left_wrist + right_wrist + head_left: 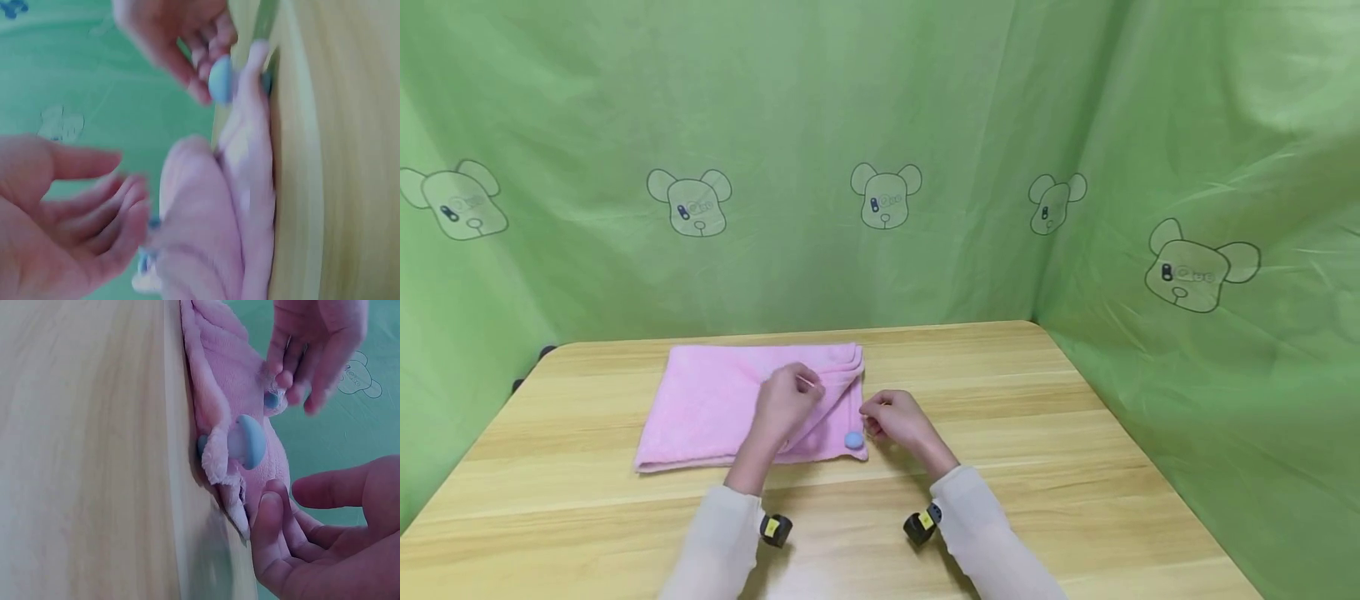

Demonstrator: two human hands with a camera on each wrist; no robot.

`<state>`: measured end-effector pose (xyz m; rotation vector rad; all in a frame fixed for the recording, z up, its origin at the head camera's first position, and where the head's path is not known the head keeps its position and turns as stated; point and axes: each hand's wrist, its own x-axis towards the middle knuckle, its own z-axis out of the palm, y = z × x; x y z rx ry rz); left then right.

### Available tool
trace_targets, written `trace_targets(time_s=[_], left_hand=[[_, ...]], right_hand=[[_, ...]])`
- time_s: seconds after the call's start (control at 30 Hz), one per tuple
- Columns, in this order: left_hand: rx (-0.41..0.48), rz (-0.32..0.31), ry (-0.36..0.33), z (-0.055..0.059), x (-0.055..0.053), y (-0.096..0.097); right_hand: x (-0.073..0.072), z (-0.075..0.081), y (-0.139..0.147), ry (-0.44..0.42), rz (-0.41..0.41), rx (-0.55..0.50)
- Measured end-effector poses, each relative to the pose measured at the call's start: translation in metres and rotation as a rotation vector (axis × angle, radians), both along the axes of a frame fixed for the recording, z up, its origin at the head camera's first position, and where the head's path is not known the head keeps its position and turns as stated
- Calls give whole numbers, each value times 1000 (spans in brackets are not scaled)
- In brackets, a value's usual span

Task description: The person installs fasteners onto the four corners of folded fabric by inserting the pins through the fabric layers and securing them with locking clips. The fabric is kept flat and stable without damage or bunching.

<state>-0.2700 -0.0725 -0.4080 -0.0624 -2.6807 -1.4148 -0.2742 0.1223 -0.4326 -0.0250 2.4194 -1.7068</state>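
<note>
A folded pink plush blanket lies on the table. At its near right corner, a blue mushroom-shaped clip sits on the fabric, its rounded cap facing up. My left hand hovers over the blanket's turned-back flap, thumb apart from loosely bent fingers. Beside the clip, my right hand has its fingertips right at the blanket's edge, with a gap between thumb and index finger and nothing visibly held. Close to the left fingertips, the right wrist view shows a second small blue piece against the pink fabric.
The wooden table extends around the blanket. Green curtains printed with bear heads hang behind it and on both sides. Each wrist wears a black camera, such as the right one.
</note>
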Motion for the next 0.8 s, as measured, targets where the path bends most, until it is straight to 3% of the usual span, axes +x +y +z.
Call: trace_targets(time_s=[0.1, 0.17, 0.37, 0.47, 0.8], left_hand=[[59, 151, 24, -2, -5, -14], [50, 183, 7, -5, -8, -22], [14, 87, -129, -14, -12, -35], [13, 52, -154, -18, -12, -36], [3, 40, -88, -25, -14, -37]], right_hand=[[0, 0, 0, -9, -1, -4], [1, 0, 0, -14, -2, -3], [1, 1, 0, -12, -4, 4], [0, 0, -1, -17, -2, 7], [-1, -1, -1, -23, 2, -10]])
